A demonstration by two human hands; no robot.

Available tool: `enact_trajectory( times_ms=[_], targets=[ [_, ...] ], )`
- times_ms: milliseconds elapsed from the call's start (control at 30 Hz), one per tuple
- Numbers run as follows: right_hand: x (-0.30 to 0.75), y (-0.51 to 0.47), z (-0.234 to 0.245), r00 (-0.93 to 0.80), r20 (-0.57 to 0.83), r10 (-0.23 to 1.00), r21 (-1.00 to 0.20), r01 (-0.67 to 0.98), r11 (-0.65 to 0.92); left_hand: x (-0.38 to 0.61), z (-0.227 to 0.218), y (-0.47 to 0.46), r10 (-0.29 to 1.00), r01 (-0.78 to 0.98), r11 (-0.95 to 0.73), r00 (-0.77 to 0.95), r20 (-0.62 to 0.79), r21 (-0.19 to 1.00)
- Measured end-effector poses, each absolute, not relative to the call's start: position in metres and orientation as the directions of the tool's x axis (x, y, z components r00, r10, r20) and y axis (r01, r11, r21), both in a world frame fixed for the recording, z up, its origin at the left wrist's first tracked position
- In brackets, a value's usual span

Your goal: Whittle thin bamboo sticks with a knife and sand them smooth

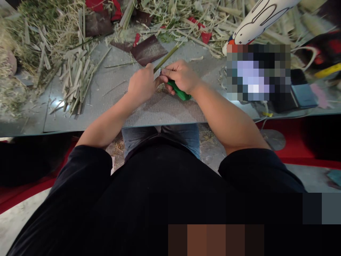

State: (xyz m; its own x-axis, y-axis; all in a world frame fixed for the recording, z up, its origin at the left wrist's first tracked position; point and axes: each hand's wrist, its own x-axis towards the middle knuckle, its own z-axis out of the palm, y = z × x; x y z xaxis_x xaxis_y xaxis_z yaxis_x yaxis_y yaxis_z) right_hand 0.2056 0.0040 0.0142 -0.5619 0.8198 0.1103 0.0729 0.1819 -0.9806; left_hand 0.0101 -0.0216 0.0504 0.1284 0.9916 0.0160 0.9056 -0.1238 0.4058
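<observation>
My left hand [141,82] is closed on a thin greenish-brown plant stalk [169,55], which points away and to the right over the table. Close beside it, my right hand [184,76] is wrapped around a green utility knife [183,94] with a ridged handle. The blade end is mostly hidden by my fingers. Both hands nearly touch at the near end of the stalk, just above the grey tabletop [149,112]. Left of my hands lies a pile of cut stalk strips [78,80].
Dry plant trimmings [45,32] heap along the back and left. Dark brown sheets [147,49] and red scraps [206,37] lie among them. At right are a white rabbit-print cylinder [255,23], a blurred-out screen area, a dark blue-grey object [303,90] and a cable.
</observation>
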Motion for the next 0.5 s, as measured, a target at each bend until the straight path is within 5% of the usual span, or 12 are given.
enact_trajectory(
  times_ms=[167,267,400,500],
  targets=[
    [0.207,0.028,-0.013,-0.473,0.225,0.852,-0.97,-0.027,0.241,0.007,0.047,-0.014,0.994,0.889,-0.107,0.113,0.013,0.445],
    [0.21,0.042,-0.017,-0.205,0.293,0.934,-0.956,-0.065,0.285,0.003,0.042,-0.006,0.991,0.806,-0.127,0.134,0.032,0.578],
    [0.228,0.061,-0.01,0.128,0.384,0.914,-0.923,0.078,0.377,-0.002,0.035,0.003,0.989,0.609,-0.109,0.142,0.027,0.785],
    [0.24,0.074,-0.009,-0.135,0.273,0.953,-0.962,-0.062,0.267,-0.001,0.037,0.004,0.99,0.431,-0.006,0.129,-0.055,0.902]
  ],
)
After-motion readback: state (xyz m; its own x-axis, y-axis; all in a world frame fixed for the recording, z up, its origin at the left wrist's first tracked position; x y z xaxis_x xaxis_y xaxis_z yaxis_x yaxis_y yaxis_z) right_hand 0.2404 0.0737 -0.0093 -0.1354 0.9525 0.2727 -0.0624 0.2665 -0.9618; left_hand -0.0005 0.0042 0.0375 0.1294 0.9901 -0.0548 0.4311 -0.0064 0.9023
